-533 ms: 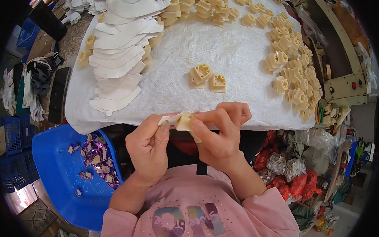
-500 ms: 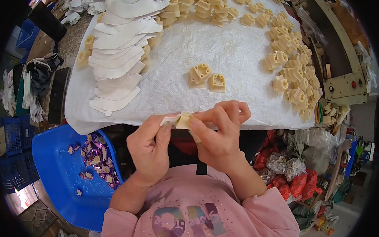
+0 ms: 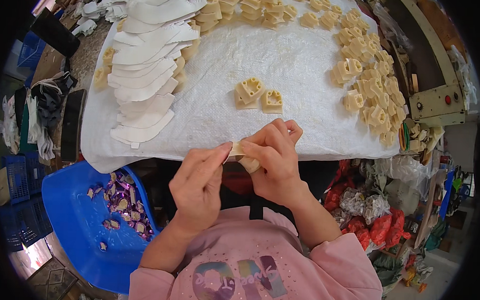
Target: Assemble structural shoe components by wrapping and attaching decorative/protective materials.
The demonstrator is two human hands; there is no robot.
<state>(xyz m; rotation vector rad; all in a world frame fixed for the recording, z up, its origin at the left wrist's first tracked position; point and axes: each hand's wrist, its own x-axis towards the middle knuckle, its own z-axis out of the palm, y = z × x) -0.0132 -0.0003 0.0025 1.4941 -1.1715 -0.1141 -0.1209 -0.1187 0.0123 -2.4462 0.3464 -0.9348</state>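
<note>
Above my lap, at the table's near edge, both hands are closed around a small cream moulded piece (image 3: 248,164). My right hand (image 3: 275,164) pinches it from the right with thumb and fingers. My left hand (image 3: 198,181) has its fingertips pressed to the left edge of the piece; a thin pale sliver shows just under them, too small to make out. Much of the piece is hidden by the fingers. Beyond my hands, two similar cream pieces (image 3: 251,90) lean together, with another cream piece (image 3: 272,101) beside them.
Overlapping white curved strips (image 3: 144,88) run down the table's left side on a white woven sheet (image 3: 210,106). Many cream pieces (image 3: 376,96) are heaped at right and along the back. A blue tub (image 3: 71,223) with shiny purple bits stands lower left; red bags (image 3: 380,231) lie lower right.
The white strip at my left fingertips no longer shows there. My left hand has shifted right and turned over the piece, and my right hand has moved slightly left.
</note>
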